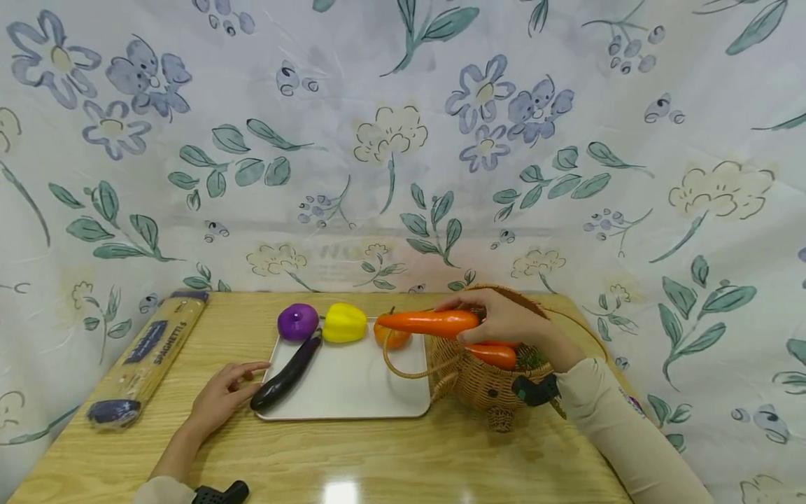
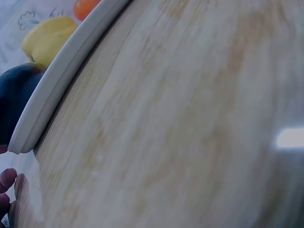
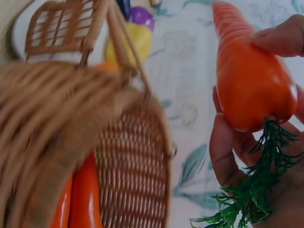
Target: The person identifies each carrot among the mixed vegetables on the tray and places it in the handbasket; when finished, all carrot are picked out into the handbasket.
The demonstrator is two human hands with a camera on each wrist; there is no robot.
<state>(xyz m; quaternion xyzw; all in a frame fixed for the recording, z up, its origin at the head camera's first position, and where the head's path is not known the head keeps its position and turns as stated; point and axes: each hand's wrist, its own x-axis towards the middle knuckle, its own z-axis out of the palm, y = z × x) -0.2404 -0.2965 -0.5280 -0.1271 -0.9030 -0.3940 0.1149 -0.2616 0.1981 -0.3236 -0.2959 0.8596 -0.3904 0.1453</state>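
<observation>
My right hand (image 1: 513, 322) grips an orange carrot (image 1: 434, 323) above the wicker basket (image 1: 481, 385); its tip points left over the tray. In the right wrist view, thumb and fingers wrap the carrot (image 3: 251, 80), and green leaves (image 3: 263, 185) hang from its thick end. More carrots (image 1: 494, 355) lie inside the basket. On the white tray (image 1: 359, 395) are a dark eggplant (image 1: 290, 374), a purple onion-like vegetable (image 1: 298, 322), a yellow bell pepper (image 1: 344, 323) and an orange round fruit (image 1: 392, 336), partly hidden. My left hand (image 1: 223, 392) lies at the tray's left edge beside the eggplant, fingers relaxed.
A pack of spaghetti (image 1: 147, 357) lies on the left of the wooden table (image 1: 315, 455). The basket's looped handle (image 1: 403, 372) reaches over the tray's right side. A floral curtain (image 1: 352, 154) hangs behind the table.
</observation>
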